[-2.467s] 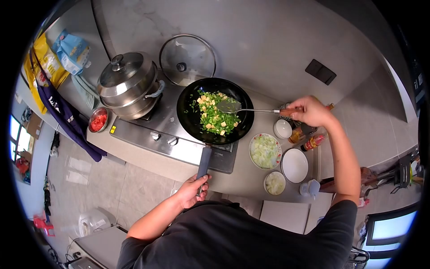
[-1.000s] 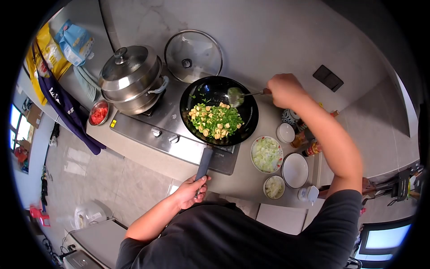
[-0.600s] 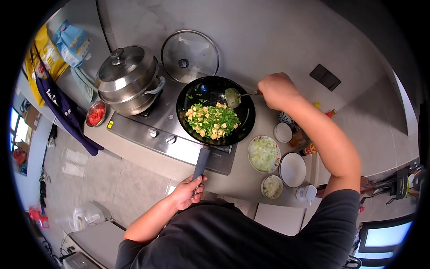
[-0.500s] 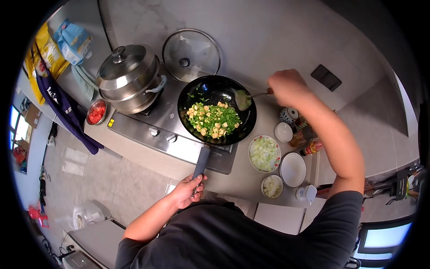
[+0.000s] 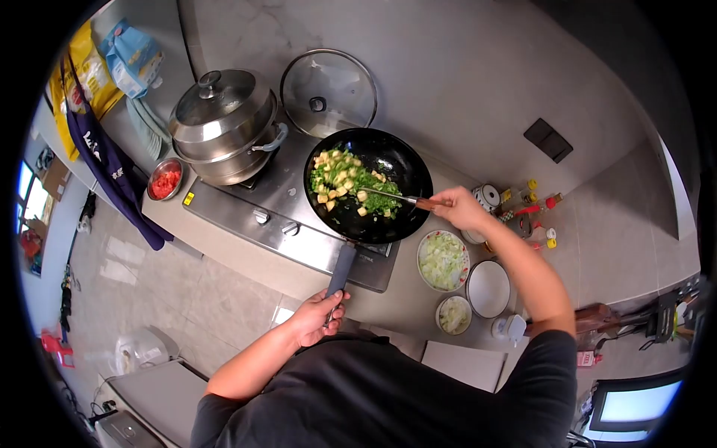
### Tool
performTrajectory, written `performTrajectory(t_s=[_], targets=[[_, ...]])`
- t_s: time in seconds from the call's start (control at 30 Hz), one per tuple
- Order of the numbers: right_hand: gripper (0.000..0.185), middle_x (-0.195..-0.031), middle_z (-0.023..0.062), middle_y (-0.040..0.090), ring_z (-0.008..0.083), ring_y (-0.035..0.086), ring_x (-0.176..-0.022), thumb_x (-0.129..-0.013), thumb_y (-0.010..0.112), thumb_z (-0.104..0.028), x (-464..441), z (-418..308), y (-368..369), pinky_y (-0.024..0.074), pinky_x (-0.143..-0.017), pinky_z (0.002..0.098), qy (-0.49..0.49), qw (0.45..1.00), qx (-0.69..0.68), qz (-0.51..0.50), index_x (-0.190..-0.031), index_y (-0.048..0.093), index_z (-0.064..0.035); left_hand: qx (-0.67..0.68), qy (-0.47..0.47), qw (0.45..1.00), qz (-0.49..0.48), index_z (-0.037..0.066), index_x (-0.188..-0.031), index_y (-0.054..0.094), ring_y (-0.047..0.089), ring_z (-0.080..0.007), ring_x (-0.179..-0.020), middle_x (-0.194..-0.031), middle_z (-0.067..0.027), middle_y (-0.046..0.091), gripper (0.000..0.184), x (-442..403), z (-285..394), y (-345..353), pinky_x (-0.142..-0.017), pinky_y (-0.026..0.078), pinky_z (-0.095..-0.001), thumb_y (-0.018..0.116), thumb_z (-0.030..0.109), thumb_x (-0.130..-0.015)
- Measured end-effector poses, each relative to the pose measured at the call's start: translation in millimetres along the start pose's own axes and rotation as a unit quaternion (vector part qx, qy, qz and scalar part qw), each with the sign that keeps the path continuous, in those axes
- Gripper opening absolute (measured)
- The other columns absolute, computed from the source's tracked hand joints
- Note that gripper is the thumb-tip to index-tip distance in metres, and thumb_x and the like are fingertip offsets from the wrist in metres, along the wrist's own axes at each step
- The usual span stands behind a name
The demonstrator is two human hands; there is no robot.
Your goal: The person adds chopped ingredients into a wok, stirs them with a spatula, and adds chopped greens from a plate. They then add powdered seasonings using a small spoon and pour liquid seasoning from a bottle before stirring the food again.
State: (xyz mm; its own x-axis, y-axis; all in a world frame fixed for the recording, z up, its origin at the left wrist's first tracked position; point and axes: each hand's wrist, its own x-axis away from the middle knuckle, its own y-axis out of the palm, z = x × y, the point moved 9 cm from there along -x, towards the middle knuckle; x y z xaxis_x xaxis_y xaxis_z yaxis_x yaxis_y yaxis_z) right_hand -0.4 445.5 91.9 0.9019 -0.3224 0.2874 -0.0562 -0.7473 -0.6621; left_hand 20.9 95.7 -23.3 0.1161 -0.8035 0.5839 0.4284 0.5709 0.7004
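My left hand (image 5: 317, 318) is closed around the dark grey handle of a black wok (image 5: 407, 220), which sits on the right side of the stove. In my right hand (image 5: 459, 208) is the wooden-ended handle of a spatula (image 5: 399, 196). Its blade is hidden in the food inside the wok. That food is a mix of chopped greens (image 5: 382, 203) and pale yellow cubes (image 5: 341, 181), gathered towards the wok's left side. Dark wok surface shows at the right.
A steel steamer pot (image 5: 224, 127) stands left on the stove (image 5: 246, 211), beside a bowl of chopped red food (image 5: 165, 184). A glass lid (image 5: 328, 82) leans behind. At right are chopped cabbage (image 5: 442, 260), a small bowl (image 5: 453, 314), a white bowl (image 5: 489, 287) and several bottles (image 5: 549, 202).
My right hand has come down and left with the spatula, pushing it into the food. The greens and cubes have shifted towards the wok's upper left. My left hand keeps its grip.
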Motion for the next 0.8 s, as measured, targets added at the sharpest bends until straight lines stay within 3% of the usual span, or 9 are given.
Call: performTrajectory(t_s=[0.07,0.17,0.37,0.4,0.43,0.53,0.6,0.7,0.8], targets=[[0.024,-0.071,0.0067,0.06,0.0111,0.047,-0.048,-0.09,0.063,-0.019,13.5,32.5,16.0,0.0369,-0.044,0.0249,0.138,0.97,-0.199,-0.018,-0.109,0.066,-0.0048,0.0,0.0,1.0,-0.001,0.013,-0.109,0.051,0.041,-0.0093,-0.052,-0.071,0.0019,0.045,0.02,0.0,-0.9,-0.6,-0.043,0.032,-0.0209,0.048,0.031,-0.101],[0.025,-0.066,0.0049,0.055,0.0061,0.033,-0.041,-0.094,0.057,-0.02,48.3,41.2,8.1,0.0236,-0.038,0.0219,0.209,0.899,-0.384,-0.006,-0.114,0.06,-0.0046,0.003,-0.007,1.0,0.009,0.013,-0.109,0.052,0.041,-0.0093,-0.052,-0.071,0.0019,0.045,0.02,0.7,-0.8,-0.6,-0.043,0.032,-0.0209,0.048,0.031,-0.101],[0.025,-0.065,0.0046,0.053,0.0041,0.029,-0.04,-0.095,0.055,-0.02,87.8,24.1,-45.9,0.0195,-0.035,0.0203,0.217,0.887,-0.403,-0.066,-0.112,0.057,-0.0016,0.008,-0.009,1.0,0.001,0.014,-0.109,0.052,0.041,-0.0092,-0.053,-0.071,0.002,0.045,0.02,0.1,-1.9,0.3,-0.044,0.032,-0.0204,0.048,0.032,-0.101],[0.028,-0.064,0.0045,0.054,0.0037,0.029,-0.04,-0.094,0.057,-0.019,91.3,27.2,-69.1,0.0197,-0.035,0.0206,0.233,0.913,-0.333,0.044,-0.114,0.058,0.0007,0.006,-0.011,1.0,0.002,0.014,-0.109,0.052,0.041,-0.0091,-0.053,-0.071,0.0021,0.045,0.02,0.2,-2.4,0.0,-0.044,0.032,-0.0204,0.048,0.032,-0.101],[0.027,-0.065,0.0037,0.055,0.0037,0.033,-0.042,-0.093,0.059,-0.018,88.7,18.5,-81.7,0.0197,-0.036,0.0202,0.198,0.946,-0.256,0.006,-0.113,0.06,-0.0011,0.005,-0.012,1.0,0.003,0.014,-0.109,0.052,0.041,-0.009,-0.053,-0.071,0.0021,0.045,0.021,0.3,-2.4,-0.1,-0.044,0.032,-0.0203,0.048,0.032,-0.101],[0.022,-0.07,0.0089,0.063,0.0159,0.054,-0.053,-0.084,0.065,-0.018,81.9,-32.3,-120.4,0.0388,-0.046,0.029,0.077,0.992,0.082,0.055,-0.101,0.068,-0.0035,0.002,-0.011,1.0,0.004,0.014,-0.109,0.052,0.041,-0.0087,-0.053,-0.071,0.0023,0.045,0.021,1.0,-1.5,1.0,-0.044,0.032,-0.0203,0.048,0.033,-0.101],[0.019,-0.075,0.0121,0.067,0.0233,0.064,-0.066,-0.08,0.066,-0.017,82.9,-97.5,-122.6,0.0486,-0.057,0.0346,-0.053,0.93,0.346,0.107,-0.093,0.071,-0.0045,0.001,-0.011,1.0,0.004,0.014,-0.109,0.052,0.042,-0.0086,-0.053,-0.071,0.0023,0.045,0.021,1.0,-2.2,1.3,-0.044,0.032,-0.0203,0.048,0.033,-0.101],[0.016,-0.084,0.0151,0.068,0.0304,0.067,-0.083,-0.074,0.065,-0.014,78.4,-150.1,-108.8,0.0521,-0.075,0.0407,-0.06,0.861,0.486,0.136,-0.085,0.073,-0.0055,0.0,-0.008,1.0,0.0,0.014,-0.109,0.052,0.041,-0.0089,-0.054,-0.072,0.0022,0.045,0.021,0.0,-2.6,0.4,-0.045,0.032,-0.0207,0.049,0.032,-0.101],[0.014,-0.085,0.0161,0.069,0.0321,0.067,-0.086,-0.074,0.064,-0.01,60.6,-177.5,-87.8,0.0537,-0.074,0.041,-0.031,0.813,0.574,0.095,-0.084,0.072,-0.0044,-0.003,-0.003,1.0,-0.003,0.013,-0.109,0.051,0.041,-0.0094,-0.055,-0.072,0.002,0.045,0.021,0.5,-3.2,-0.3,-0.045,0.032,-0.0212,0.05,0.032,-0.1]])
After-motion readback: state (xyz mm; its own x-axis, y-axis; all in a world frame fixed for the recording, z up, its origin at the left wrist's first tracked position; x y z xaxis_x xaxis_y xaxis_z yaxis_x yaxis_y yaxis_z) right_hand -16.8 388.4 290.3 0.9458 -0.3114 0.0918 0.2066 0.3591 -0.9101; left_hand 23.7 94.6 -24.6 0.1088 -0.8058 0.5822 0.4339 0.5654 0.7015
